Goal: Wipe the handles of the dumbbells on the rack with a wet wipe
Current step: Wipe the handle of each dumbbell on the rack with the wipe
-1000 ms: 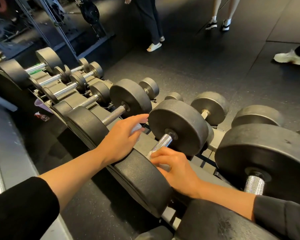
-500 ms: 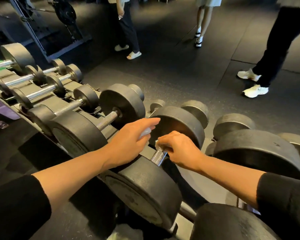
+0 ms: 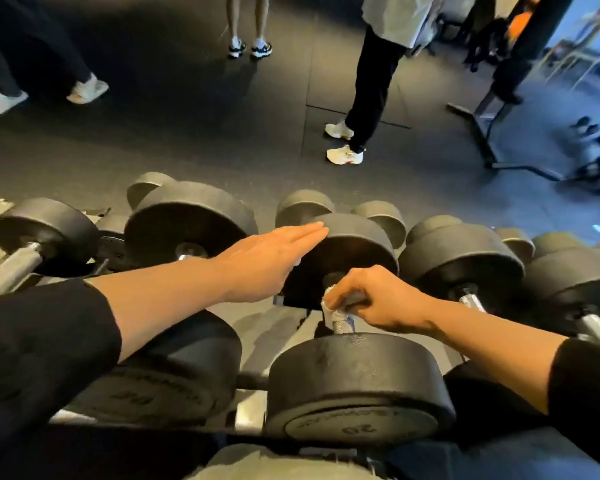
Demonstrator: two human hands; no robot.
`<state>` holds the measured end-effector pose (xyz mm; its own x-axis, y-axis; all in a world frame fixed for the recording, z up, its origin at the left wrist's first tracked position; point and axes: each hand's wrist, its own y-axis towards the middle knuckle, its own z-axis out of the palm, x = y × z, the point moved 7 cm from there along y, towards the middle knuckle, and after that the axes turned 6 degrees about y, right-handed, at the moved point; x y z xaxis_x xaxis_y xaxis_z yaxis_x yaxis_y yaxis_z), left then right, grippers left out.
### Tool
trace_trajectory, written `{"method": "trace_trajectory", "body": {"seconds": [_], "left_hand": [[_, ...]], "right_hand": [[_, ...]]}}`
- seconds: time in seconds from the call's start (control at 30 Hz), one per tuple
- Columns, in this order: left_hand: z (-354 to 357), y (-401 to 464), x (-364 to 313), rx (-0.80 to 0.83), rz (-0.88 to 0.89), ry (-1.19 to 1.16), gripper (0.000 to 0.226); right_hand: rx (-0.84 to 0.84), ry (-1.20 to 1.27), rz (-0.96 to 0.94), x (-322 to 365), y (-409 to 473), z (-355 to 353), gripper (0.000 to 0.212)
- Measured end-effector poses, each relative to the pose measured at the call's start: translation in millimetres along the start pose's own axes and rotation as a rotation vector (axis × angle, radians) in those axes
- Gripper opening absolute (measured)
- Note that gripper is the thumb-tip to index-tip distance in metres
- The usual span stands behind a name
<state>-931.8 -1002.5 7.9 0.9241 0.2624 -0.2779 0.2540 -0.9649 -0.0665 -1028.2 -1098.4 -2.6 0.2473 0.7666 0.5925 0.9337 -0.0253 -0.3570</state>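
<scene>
White wet wipe (image 3: 327, 308) pinched under curled fingers (image 3: 352, 284) of right hand (image 3: 378, 299), wrapped round knurled steel handle (image 3: 342, 325) of middle dumbbell (image 3: 357, 386); handle gripped just behind near head, marked 20; far head (image 3: 354, 244) directly beyond the knuckles; left hand (image 3: 264, 261) held flat, fingers straight and together, fingertips (image 3: 317, 229) at upper rim of that far head, contact not certain; small pale object glimpsed beneath left palm, identity unclear; black sleeves on both forearms; neighbouring dumbbells ranged left (image 3: 187, 223) and right (image 3: 461, 258) on grey rack (image 3: 257, 327), chrome handles showing; dark rubber floor (image 3: 194, 133) behind; legs and pale shoes of bystander (image 3: 361, 109) standing well beyond the rack; two further pairs of feet at upper left.
</scene>
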Motion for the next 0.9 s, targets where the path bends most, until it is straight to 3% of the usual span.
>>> {"method": "trace_trajectory", "body": {"seconds": [0.2,0.37,0.57,0.67,0.73,0.9], "left_hand": [[5.1,15.2,10.2,0.083,0.282,0.121,0.085],[15.2,16.7,20.4,-0.056,0.412,0.068,0.090],[29.8,14.2,27.1,-0.233,0.474,-0.099,0.094],[40.7,15.0,33.2,-0.284,0.503,-0.176,0.111],[46.1,12.7,35.6,-0.295,0.488,-0.154,0.109],[51.9,4.6,35.0,-0.275,0.459,-0.221,0.109]], "right_hand": [[-0.021,0.191,0.151,-2.5,-20.1,1.0,0.030],[-0.019,0.169,0.240,3.5,-11.1,-1.8,0.031],[-0.239,0.099,0.305,17.2,19.6,-15.9,0.030],[-0.107,-0.081,0.318,17.2,31.2,-5.2,0.029],[0.003,-0.169,0.330,14.2,31.5,3.4,0.030],[0.007,-0.144,0.372,11.8,15.3,6.9,0.025]]}}
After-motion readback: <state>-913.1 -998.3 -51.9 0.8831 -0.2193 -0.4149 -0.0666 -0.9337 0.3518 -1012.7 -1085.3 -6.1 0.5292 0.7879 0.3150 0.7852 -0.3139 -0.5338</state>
